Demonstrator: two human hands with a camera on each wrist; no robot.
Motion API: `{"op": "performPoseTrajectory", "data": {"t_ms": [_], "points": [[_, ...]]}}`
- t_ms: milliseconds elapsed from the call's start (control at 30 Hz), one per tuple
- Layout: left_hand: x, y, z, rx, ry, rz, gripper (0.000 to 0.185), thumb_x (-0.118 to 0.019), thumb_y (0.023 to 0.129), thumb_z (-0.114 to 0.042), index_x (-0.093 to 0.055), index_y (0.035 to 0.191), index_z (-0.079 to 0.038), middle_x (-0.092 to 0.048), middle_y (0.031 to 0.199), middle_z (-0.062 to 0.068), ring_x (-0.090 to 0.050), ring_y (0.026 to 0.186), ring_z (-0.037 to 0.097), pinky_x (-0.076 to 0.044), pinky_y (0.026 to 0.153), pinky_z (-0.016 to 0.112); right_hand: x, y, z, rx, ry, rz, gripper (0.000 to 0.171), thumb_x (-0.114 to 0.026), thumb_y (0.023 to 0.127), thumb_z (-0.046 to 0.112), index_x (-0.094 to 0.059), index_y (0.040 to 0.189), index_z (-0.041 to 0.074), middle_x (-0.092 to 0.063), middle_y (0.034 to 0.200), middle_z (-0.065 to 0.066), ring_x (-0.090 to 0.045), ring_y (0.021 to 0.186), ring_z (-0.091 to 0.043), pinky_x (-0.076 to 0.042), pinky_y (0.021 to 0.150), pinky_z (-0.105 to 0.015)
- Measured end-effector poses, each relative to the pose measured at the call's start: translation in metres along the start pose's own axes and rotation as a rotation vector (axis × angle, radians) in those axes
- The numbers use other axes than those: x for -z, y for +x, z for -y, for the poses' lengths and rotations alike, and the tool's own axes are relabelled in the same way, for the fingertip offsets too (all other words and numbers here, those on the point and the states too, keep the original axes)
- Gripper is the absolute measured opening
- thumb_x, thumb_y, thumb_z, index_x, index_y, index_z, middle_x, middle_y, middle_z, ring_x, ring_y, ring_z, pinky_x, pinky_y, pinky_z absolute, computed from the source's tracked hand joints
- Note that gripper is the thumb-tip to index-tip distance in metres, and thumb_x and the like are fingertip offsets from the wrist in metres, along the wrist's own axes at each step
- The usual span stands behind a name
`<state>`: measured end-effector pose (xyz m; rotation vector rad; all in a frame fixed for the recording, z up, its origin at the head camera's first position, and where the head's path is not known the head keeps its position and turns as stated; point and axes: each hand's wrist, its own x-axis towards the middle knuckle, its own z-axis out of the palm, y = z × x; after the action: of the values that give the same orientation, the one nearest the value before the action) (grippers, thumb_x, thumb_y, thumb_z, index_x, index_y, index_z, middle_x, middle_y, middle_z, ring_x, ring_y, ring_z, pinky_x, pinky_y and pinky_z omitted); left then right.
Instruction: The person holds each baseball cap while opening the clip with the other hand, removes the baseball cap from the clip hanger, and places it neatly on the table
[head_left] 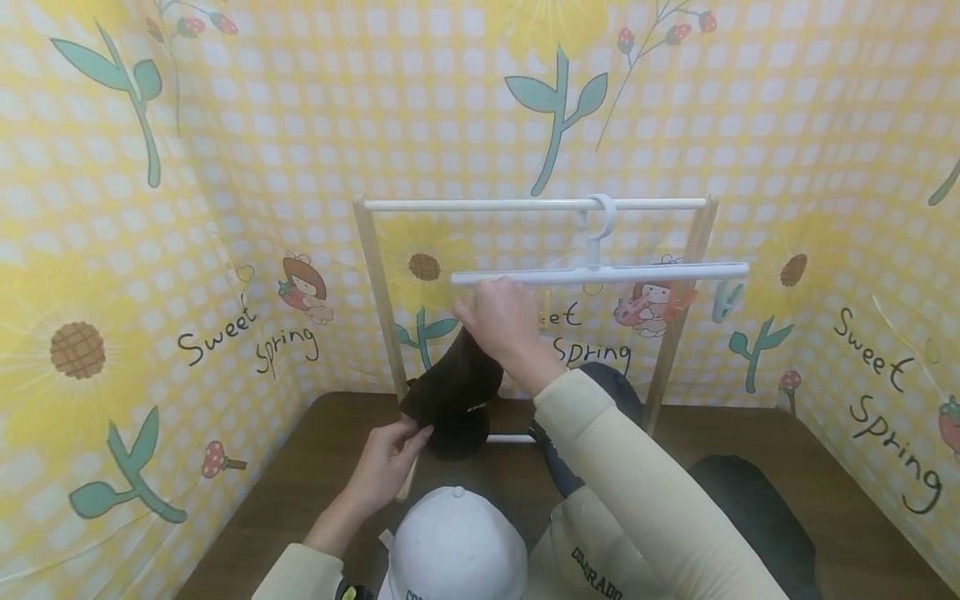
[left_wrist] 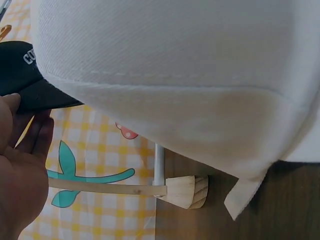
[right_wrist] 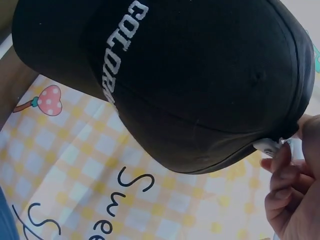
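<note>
A black cap [head_left: 452,385] lettered COLORADO [right_wrist: 175,75] hangs tilted below the left end of a white hanger [head_left: 600,273]. The hanger hooks over the white rail [head_left: 480,204] of a wooden rack. My right hand [head_left: 487,312] is up at the hanger's left end. In the right wrist view its fingers [right_wrist: 282,175] pinch a white clip [right_wrist: 267,146] at the cap's rear edge. Lower down, my left hand [head_left: 408,433] holds the cap's brim [left_wrist: 35,90], thumb on top and fingers [left_wrist: 37,135] beneath.
A white cap [head_left: 457,546] and a cream COLORADO cap [head_left: 592,571] lie near me on the brown table [head_left: 847,492]. A dark blue cap [head_left: 600,387] and another black cap [head_left: 750,508] lie to the right. The rack's wooden foot [left_wrist: 187,191] stands close by. Yellow patterned walls enclose everything.
</note>
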<state>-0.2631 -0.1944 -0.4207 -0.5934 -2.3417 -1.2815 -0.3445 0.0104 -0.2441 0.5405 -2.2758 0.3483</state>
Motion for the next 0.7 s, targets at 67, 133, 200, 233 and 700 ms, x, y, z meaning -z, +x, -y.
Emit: {"op": "performPoseTrajectory", "data": {"t_ms": [67, 133, 200, 233, 700], "points": [[-0.001, 0.0, 0.002, 0.018, -0.003, 0.005, 0.016, -0.063, 0.103, -0.016, -0.077, 0.109, -0.01, -0.077, 0.109, 0.0, -0.071, 0.105, 0.019, -0.057, 0.085, 0.036, 0.0, 0.0, -0.001, 0.008, 0.04, -0.021, 0.053, -0.058, 0.095, 0.027, -0.041, 0.047, 0.015, -0.033, 0.043, 0.004, -0.032, 0.042, -0.015, -0.025, 0.04, -0.027], [-0.001, 0.0, 0.003, 0.056, -0.002, 0.029, 0.015, -0.062, 0.103, -0.017, -0.076, 0.103, -0.012, -0.076, 0.101, -0.002, -0.07, 0.095, 0.015, -0.057, 0.08, 0.032, 0.001, 0.0, -0.002, 0.013, 0.09, -0.039, 0.051, -0.057, 0.095, 0.023, -0.043, 0.046, 0.015, -0.041, 0.043, 0.004, -0.034, 0.039, -0.014, -0.026, 0.04, -0.026], [-0.003, -0.002, 0.007, 0.107, -0.004, 0.072, 0.018, -0.062, 0.104, -0.019, -0.072, 0.091, -0.012, -0.071, 0.085, -0.004, -0.065, 0.08, 0.011, -0.053, 0.071, 0.028, 0.002, -0.001, -0.003, 0.019, 0.139, -0.055, 0.05, -0.056, 0.094, 0.02, -0.044, 0.046, 0.015, -0.045, 0.042, 0.004, -0.034, 0.039, -0.012, -0.025, 0.04, -0.025], [-0.005, -0.003, 0.009, 0.131, -0.009, 0.098, 0.022, -0.062, 0.104, -0.02, -0.069, 0.086, -0.01, -0.065, 0.077, -0.004, -0.06, 0.072, 0.011, -0.051, 0.066, 0.026, 0.002, -0.001, -0.003, 0.02, 0.152, -0.053, 0.051, -0.056, 0.095, 0.02, -0.043, 0.046, 0.015, -0.045, 0.042, 0.005, -0.033, 0.038, -0.012, -0.025, 0.04, -0.025], [-0.019, -0.004, 0.044, 0.462, -0.297, 0.24, 0.02, -0.056, 0.107, -0.018, -0.048, 0.1, -0.002, -0.057, 0.074, 0.006, -0.03, 0.04, 0.008, -0.029, 0.039, 0.021, 0.025, -0.02, -0.008, -0.036, 0.222, 0.03, 0.051, -0.06, 0.1, 0.048, -0.059, 0.06, 0.015, -0.05, 0.051, 0.004, -0.04, 0.045, -0.012, -0.028, 0.04, -0.025]]}}
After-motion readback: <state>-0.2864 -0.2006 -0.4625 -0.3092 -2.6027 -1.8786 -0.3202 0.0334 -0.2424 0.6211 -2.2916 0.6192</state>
